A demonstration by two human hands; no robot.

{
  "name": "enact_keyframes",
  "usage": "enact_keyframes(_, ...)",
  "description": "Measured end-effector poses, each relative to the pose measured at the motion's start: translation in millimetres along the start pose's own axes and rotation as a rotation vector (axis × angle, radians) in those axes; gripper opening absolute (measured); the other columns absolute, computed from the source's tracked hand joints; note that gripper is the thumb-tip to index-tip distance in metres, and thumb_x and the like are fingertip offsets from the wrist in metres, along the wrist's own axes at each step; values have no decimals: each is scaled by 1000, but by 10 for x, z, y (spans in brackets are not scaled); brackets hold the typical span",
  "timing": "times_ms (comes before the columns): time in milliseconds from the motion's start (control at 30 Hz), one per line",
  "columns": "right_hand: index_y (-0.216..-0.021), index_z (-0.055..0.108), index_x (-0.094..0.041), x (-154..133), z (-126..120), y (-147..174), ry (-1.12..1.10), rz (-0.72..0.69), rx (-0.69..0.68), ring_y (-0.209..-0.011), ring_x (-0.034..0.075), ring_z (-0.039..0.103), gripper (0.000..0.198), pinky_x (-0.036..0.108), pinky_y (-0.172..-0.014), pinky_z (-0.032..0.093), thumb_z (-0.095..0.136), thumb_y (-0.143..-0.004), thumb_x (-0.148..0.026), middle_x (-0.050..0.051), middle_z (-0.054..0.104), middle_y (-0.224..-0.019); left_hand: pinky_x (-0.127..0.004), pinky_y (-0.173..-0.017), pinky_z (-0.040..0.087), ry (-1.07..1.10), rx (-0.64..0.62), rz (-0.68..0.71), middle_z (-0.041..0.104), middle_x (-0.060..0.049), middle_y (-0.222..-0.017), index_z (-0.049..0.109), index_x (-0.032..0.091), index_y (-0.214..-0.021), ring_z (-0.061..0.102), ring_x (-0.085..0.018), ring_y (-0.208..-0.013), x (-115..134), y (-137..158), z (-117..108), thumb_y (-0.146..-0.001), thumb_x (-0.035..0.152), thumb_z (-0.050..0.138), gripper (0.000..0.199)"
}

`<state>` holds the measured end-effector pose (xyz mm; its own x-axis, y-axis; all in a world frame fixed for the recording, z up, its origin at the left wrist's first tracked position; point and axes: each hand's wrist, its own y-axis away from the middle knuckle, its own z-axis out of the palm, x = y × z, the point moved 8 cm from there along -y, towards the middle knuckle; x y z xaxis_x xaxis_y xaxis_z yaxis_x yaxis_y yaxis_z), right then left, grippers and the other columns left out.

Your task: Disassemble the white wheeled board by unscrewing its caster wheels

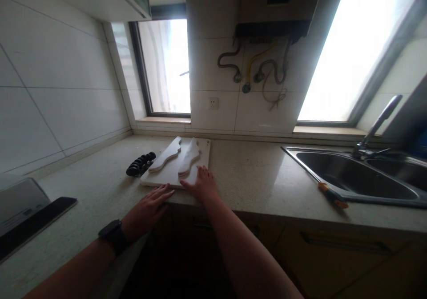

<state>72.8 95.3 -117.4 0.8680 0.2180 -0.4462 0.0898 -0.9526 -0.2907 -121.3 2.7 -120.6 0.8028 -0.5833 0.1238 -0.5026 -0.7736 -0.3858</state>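
Observation:
A flat white board (174, 174) lies on the countertop, with two white wavy-edged pieces on top: a left piece (166, 155) and a right piece (190, 157). Stretched-out fingers of my left hand (150, 211) rest at the board's front edge; a dark watch (114, 236) is on that wrist. My right hand (202, 184) lies over the board's front right corner, thumb and fingers apart, close to the right wavy piece. Neither hand grasps anything. Several black rounded parts (140, 163) sit in a row just left of the board; their exact kind is unclear.
To the right is a steel sink (308, 181) with a faucet (376, 127). An orange-and-black hand tool (332, 195) lies by its front rim. A dark flat slab (36, 224) and a grey-white object (23, 201) sit at the left. Tiled wall and windows stand behind.

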Motion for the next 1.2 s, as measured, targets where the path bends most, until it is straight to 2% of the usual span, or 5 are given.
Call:
enact_keyframes(167,-155,33,-14,23,48,-21,-1,-28,-20,-149,38,29,128,49,-121,19,54,-60,-96,23,31,-162,-53,-119,39,6,-22,-18,43,-7,-160,49,29,-151,40,-30,-148,-4,7,0,-103,31,47,48)
enact_keyframes(267,-155,33,-15,43,73,-33,5,-35,-34,-149,38,30,130,49,-121,19,58,-56,-95,22,31,-162,-53,-119,39,9,-17,-22,43,-8,-160,51,29,-150,40,-31,-148,-10,11,2,-102,29,48,48)
enact_keyframes(533,-157,29,-12,37,89,-74,32,-33,-47,-150,38,27,131,48,-122,17,59,-58,-93,23,28,-164,-54,-118,40,4,-22,-29,43,-7,-160,52,29,-149,41,-32,-147,2,12,-18,-100,31,50,49)
enact_keyframes(767,-157,29,-12,54,94,-176,46,-35,-43,-149,37,29,114,48,-121,16,61,-71,-80,23,28,-164,-54,-119,39,8,-32,-21,41,-7,-161,53,29,-148,41,-31,-147,-5,8,1,-100,26,50,48)
enact_keyframes(1200,-157,30,-14,99,191,-352,68,-39,-35,-148,37,29,118,49,-120,15,66,-66,-80,22,31,-163,-53,-121,35,23,-76,-28,41,-9,-161,52,29,-149,38,-29,-149,-21,8,47,-100,21,49,50)
